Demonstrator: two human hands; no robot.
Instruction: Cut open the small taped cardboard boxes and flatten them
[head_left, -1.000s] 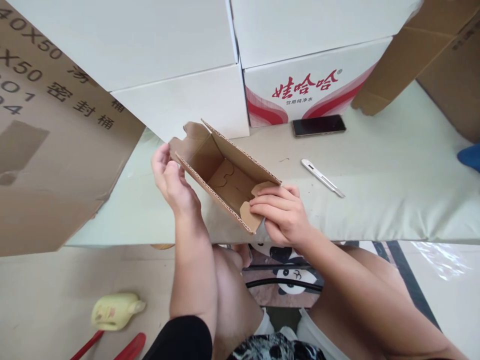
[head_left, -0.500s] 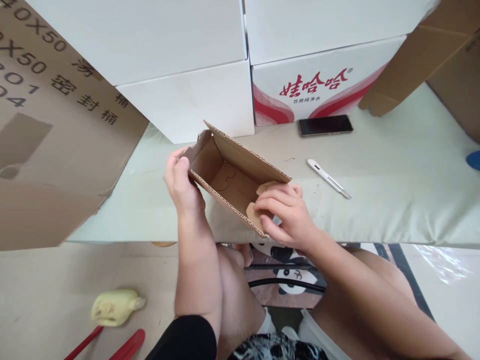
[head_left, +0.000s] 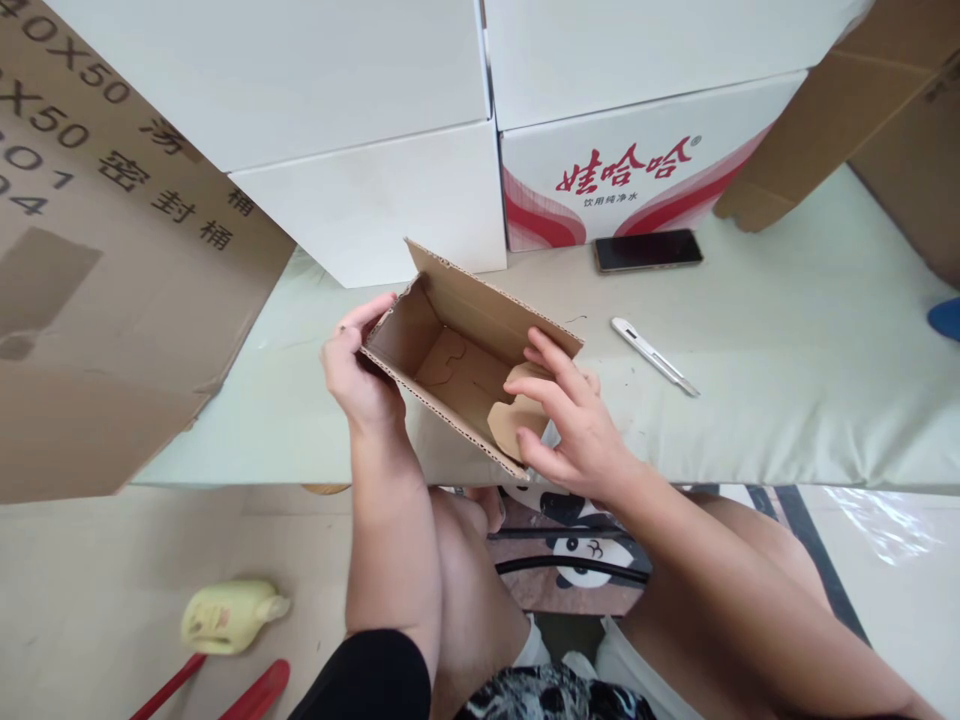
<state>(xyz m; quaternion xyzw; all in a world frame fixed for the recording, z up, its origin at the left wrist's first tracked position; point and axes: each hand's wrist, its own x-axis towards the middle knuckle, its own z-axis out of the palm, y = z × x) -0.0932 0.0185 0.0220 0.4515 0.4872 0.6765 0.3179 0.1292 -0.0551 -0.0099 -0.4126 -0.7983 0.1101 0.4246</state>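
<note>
An open-topped brown cardboard box [head_left: 480, 290] is tilted above the cloth-covered bench edge, its inside facing me. My left hand [head_left: 364, 375] is closed round its left end, with the thumb near the rim. At the right end, my right hand [head_left: 574, 420] holds the box, its fingers spread over the far wall and a notched end flap [head_left: 510, 425]. The flap leans into the box. Some of the right fingers are hidden behind the cardboard. To the right lies a white utility knife [head_left: 654, 355] with its blade end towards me.
A black phone [head_left: 649, 251] lies before a white and red carton [head_left: 645, 185]. White boxes [head_left: 367, 200] are stacked behind, and a large brown carton [head_left: 112, 330] stands left. On the floor are a yellow bottle [head_left: 229, 617] and red handles [head_left: 259, 690].
My right fingers have spread and lifted, the index finger reaching up to the far wall. The left end flap has folded out of sight under my left hand.
</note>
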